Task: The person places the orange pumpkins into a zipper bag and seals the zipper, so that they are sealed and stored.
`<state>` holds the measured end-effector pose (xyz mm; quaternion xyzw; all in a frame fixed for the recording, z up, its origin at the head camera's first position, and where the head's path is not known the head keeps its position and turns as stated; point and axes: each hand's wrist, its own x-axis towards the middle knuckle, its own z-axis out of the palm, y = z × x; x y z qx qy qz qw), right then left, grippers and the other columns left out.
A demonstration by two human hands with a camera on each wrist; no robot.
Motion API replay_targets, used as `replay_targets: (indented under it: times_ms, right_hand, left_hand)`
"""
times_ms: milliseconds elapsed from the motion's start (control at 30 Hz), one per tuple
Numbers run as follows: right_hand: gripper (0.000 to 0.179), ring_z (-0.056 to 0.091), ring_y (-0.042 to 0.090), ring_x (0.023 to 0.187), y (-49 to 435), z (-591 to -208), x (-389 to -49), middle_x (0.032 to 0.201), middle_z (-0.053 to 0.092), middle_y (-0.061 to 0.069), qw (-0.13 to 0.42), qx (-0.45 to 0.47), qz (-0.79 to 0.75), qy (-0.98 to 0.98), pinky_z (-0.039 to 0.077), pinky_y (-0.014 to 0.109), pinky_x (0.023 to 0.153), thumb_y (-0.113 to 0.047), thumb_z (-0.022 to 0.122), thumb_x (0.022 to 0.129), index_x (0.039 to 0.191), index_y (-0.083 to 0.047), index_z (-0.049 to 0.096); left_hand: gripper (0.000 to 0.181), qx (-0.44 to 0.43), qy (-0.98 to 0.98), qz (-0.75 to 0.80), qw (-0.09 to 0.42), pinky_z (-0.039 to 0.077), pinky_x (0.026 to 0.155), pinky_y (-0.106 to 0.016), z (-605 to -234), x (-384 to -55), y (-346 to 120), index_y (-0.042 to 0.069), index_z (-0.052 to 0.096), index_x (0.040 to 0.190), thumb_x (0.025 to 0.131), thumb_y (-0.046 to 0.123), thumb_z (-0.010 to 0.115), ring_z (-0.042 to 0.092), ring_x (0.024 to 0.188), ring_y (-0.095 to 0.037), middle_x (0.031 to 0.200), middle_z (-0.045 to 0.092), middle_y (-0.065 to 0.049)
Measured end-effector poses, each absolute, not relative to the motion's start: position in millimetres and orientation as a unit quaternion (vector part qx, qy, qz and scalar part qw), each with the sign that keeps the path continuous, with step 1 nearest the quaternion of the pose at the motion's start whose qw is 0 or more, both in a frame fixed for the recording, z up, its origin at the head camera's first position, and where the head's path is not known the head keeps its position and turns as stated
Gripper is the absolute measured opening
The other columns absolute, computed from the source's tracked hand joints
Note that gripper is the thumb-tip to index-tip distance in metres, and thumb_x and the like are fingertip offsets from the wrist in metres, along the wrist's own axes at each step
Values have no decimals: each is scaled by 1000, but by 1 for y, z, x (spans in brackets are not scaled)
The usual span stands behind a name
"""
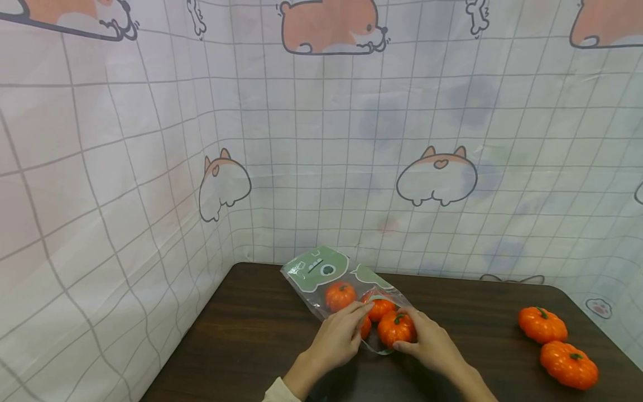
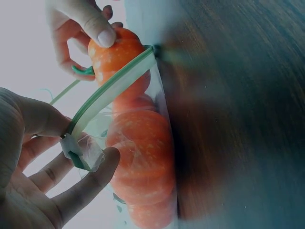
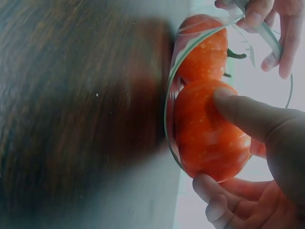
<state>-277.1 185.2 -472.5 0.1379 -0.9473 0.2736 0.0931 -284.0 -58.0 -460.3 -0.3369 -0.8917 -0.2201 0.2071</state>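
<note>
A clear zip bag (image 1: 321, 269) with a green cartoon print lies on the table, its mouth toward me. Inside it are small orange toy pumpkins, including a far one (image 1: 340, 296) and a middle one (image 1: 380, 310). At the bag's mouth my right hand (image 1: 436, 345) grips another pumpkin (image 3: 209, 131), thumb on one side and fingers on the other; its green stem shows in the head view. My left hand (image 1: 337, 336) pinches the bag's green-edged rim (image 2: 112, 88), holding that side up. In the left wrist view, pumpkins (image 2: 140, 152) show through the plastic.
Two more orange pumpkins, a rear one (image 1: 542, 325) and a front one (image 1: 569, 365), sit on the right side of the dark wooden table (image 1: 241, 329). A white grid-patterned cloth (image 1: 326, 184) with cartoon dogs hangs behind and beside the table.
</note>
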Motion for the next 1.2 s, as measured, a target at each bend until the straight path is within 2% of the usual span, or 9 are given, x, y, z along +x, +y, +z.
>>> replay_targets:
  times_ms: [233,533,800,967,1133,1200]
  right_hand:
    - [56,67,34,111,181,-472,-277,128,67,9,102,131,260,-951,54,59,88,-34,88,79,127,-22,61]
    - [57,67,38,111,176,-469,-274,127,67,16,102,126,237,-958,55,62,85,-29,88,78,127,-17,63]
    - [61,69,35,99,175,-466,-276,115,68,14,97,105,214,-966,56,58,77,-29,91,74,127,-14,63]
    - [63,68,31,82,176,-466,-277,109,66,12,84,78,198,-974,55,50,63,-37,90,74,129,-18,64]
    - [63,71,33,87,176,-466,-279,115,74,13,80,70,213,-971,55,51,64,-37,90,74,129,-18,64]
    - [62,70,27,79,176,-467,-279,102,76,9,76,69,232,-967,54,46,62,-34,89,75,130,-16,64]
  left_hand:
    - [62,-338,-892,-220,204,52,76,-22,-460,-284,-58,18,60,143,84,1,68,60,87,-8,126,68,5]
    - [62,-338,-892,-220,206,53,77,-22,-461,-283,-59,19,60,143,84,1,69,60,88,-8,129,67,5]
    - [64,-343,-891,-217,203,51,73,-20,-461,-283,-59,19,59,144,84,-1,68,59,85,-7,126,68,4]
    - [61,-347,-890,-215,205,55,77,-23,-462,-283,-59,19,59,145,87,1,68,64,91,-9,129,68,4]
    - [57,-349,-887,-214,215,56,80,-24,-463,-283,-59,18,60,143,88,2,68,65,93,-10,126,68,3]
    - [58,-351,-886,-212,218,55,79,-23,-463,-284,-59,17,60,142,87,2,69,64,92,-9,124,69,3]
